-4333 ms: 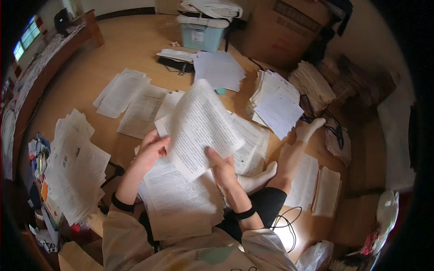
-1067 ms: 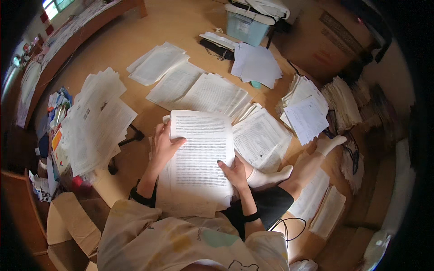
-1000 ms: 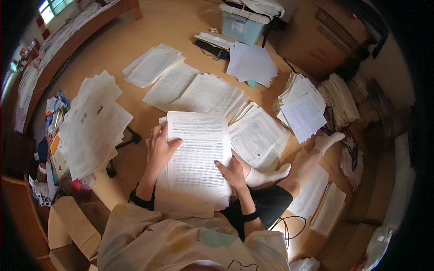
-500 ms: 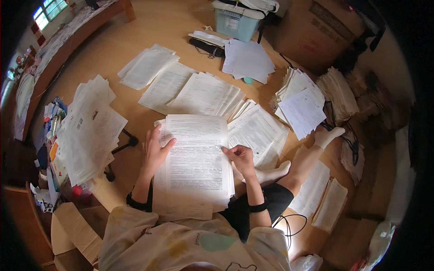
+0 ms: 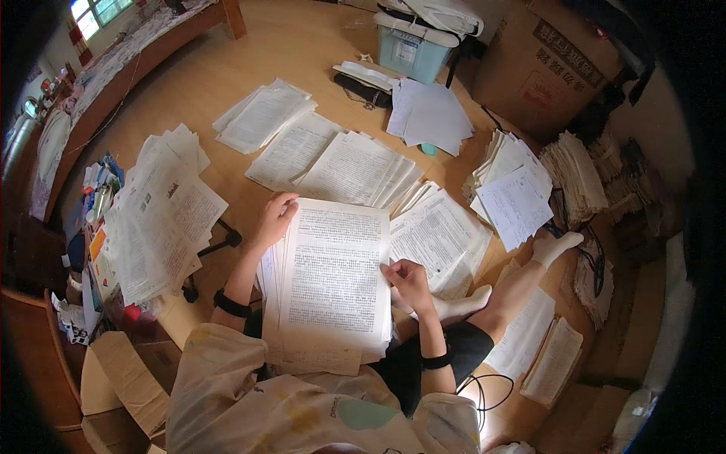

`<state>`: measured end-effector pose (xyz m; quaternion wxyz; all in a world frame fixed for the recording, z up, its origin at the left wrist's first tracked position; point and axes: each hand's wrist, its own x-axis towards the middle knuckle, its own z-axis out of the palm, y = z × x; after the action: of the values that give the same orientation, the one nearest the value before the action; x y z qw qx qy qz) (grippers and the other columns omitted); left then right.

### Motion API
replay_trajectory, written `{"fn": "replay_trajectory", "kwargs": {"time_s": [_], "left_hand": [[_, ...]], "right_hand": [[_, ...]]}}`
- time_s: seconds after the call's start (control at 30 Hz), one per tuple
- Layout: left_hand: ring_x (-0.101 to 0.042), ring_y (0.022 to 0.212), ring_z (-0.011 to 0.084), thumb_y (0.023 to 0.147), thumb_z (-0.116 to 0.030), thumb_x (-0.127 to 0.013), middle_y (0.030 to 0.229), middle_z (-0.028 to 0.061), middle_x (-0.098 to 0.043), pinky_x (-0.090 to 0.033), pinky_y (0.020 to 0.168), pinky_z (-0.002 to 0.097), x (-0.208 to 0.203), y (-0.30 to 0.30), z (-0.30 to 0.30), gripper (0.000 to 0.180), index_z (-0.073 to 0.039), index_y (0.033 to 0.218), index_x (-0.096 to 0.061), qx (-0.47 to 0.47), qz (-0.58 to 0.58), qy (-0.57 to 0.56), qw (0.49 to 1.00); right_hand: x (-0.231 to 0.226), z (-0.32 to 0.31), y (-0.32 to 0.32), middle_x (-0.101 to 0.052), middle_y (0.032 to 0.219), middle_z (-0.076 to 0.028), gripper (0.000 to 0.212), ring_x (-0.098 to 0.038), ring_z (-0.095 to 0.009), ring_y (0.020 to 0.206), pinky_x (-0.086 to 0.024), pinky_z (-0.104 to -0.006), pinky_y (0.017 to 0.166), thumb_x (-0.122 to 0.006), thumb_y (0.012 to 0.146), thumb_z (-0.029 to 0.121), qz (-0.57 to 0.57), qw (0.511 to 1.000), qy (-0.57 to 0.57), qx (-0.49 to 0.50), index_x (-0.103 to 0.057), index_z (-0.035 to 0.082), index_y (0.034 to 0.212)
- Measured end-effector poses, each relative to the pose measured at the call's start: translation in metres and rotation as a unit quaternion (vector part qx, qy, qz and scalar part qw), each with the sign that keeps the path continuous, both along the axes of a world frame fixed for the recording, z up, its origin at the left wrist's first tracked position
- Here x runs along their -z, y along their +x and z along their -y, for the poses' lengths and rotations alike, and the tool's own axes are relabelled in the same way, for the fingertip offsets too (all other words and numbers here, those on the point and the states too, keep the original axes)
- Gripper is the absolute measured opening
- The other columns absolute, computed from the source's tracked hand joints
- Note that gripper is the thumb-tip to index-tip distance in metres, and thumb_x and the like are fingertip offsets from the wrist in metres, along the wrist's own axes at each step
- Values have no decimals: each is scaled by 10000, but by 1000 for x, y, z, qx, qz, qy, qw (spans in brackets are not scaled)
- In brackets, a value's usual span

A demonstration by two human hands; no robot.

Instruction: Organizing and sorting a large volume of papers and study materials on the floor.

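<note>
A thick stack of printed sheets [image 5: 336, 276] rests on my lap, its lower end against my shirt. My left hand [image 5: 278, 219] is closed on the stack's upper left corner, fingers curled at the edge. At the right edge, about midway down, my right hand [image 5: 408, 281] pinches the paper between thumb and fingers. Several lower sheets stick out unevenly on the left side and at the bottom. Just beyond the stack lie spread printed papers [image 5: 352, 168], and to its right another fanned pile [image 5: 431, 234].
Paper piles surround me: a tall heap [image 5: 162, 216] at left, loose sheets [image 5: 265, 113] far ahead, a pile [image 5: 514, 189] at right, bundles [image 5: 572, 178] beyond it. A blue plastic bin [image 5: 412, 53] and a large cardboard box [image 5: 544, 68] stand at the back. A black cable [image 5: 484, 378] lies beside my leg.
My left hand has moved up from the stack's left side to its upper left corner. My right hand stays at the right edge. The whole view has shifted slightly.
</note>
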<state>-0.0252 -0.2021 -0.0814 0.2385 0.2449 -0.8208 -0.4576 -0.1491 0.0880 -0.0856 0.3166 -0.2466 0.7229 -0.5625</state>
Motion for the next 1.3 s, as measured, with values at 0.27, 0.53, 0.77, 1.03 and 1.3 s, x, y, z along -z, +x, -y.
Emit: {"fn": "replay_trajectory", "kwargs": {"time_s": [0.27,0.53,0.77,1.03,1.3], "left_hand": [[-550,775,110,761,-15,-562,876,90,-596,-438,683,236,-27,-1,-19,201,19,957,-528,19,-41,59,997],[-574,747,142,805,-67,-518,866,114,-604,-453,689,247,-162,39,-75,147,20,923,-530,-12,-202,-24,979],[-558,872,184,677,64,-558,916,15,-606,-384,842,347,-157,62,-133,204,-75,826,-570,400,-48,-99,910],[-531,950,224,697,6,-578,968,92,-582,-399,854,326,-90,82,-130,219,-32,913,-573,415,80,32,906],[-484,1029,215,748,-237,-604,1185,142,-443,-367,876,316,-106,74,-132,533,0,1177,-396,432,94,178,879]], "right_hand": [[-1,-4,-4,-534,594,-5,197,-438,-45,537,-368,-190,506,-584,795,150,-35,999,27,-31,-576,-36,730],[-36,-20,-9,-576,731,-39,245,-516,-79,624,-424,-197,578,-501,851,200,44,993,-85,63,-567,-27,916],[-99,-34,16,-497,1099,-140,596,-516,-180,939,-438,-289,772,-427,830,478,460,862,-134,165,-410,-7,1175],[-25,-81,22,-600,789,-31,231,-542,-60,613,-440,-180,535,-543,818,137,341,938,-64,4,-560,-28,979],[-81,-70,32,-624,750,-55,93,-549,-58,649,-446,-200,590,-611,762,55,167,980,-101,-39,-630,-23,809]]}}
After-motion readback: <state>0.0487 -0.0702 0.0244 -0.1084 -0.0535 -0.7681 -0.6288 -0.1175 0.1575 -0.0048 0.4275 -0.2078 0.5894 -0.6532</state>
